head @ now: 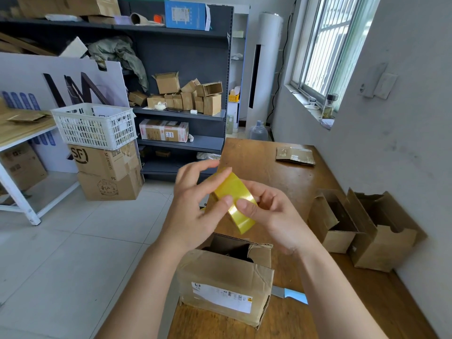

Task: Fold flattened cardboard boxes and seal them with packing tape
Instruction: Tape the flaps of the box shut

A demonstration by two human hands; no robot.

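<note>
A yellow roll of packing tape (pixel 235 195) is held up above the wooden table (pixel 288 182), between both hands. My left hand (pixel 195 204) grips its left side, thumb on the outer face. My right hand (pixel 271 211) holds the right side, thumb pressed on the tape surface. Below the hands stands a worn cardboard box (pixel 225 282) with a white shipping label, its top flaps open. Two folded open boxes (pixel 335 226) (pixel 381 243) stand against the wall at the right. A flattened cardboard box (pixel 294 155) lies at the table's far end.
A knife with a light blue handle (pixel 291 294) lies on the table right of the labelled box. On the floor at left, a white plastic basket (pixel 95 124) sits on stacked cartons (pixel 107 172). Dark shelves (pixel 181 113) behind hold several small boxes. A white-legged table (pixel 22 133) stands far left.
</note>
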